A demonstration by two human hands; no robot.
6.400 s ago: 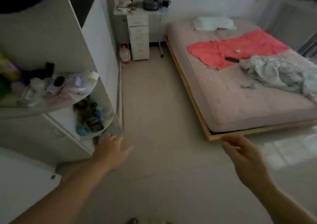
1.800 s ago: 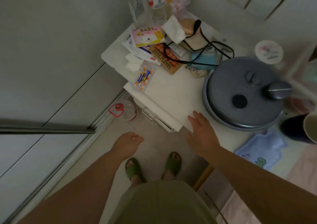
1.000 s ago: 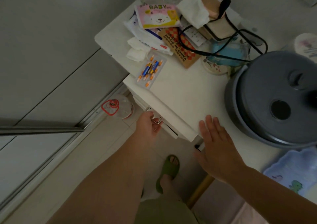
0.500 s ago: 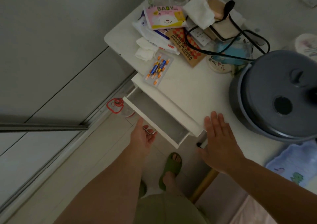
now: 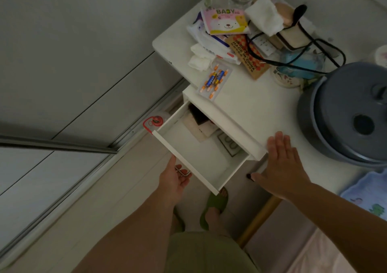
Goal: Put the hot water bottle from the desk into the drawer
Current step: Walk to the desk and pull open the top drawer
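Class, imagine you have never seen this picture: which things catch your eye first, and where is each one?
The open white drawer at centre stands out first, with the left hand on its metal handle and the right hand flat on the desk edge. Next comes the big grey pot at the right. The blue hot water bottle lies at the lower right edge.

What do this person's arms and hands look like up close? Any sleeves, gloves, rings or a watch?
Both arms are bare as far as the picture shows: no sleeves, gloves or watch in view. The left hand and right hand show no rings or markings that I can make out in the dim light. Lower down, the person wears an olive-green garment and green slippers.
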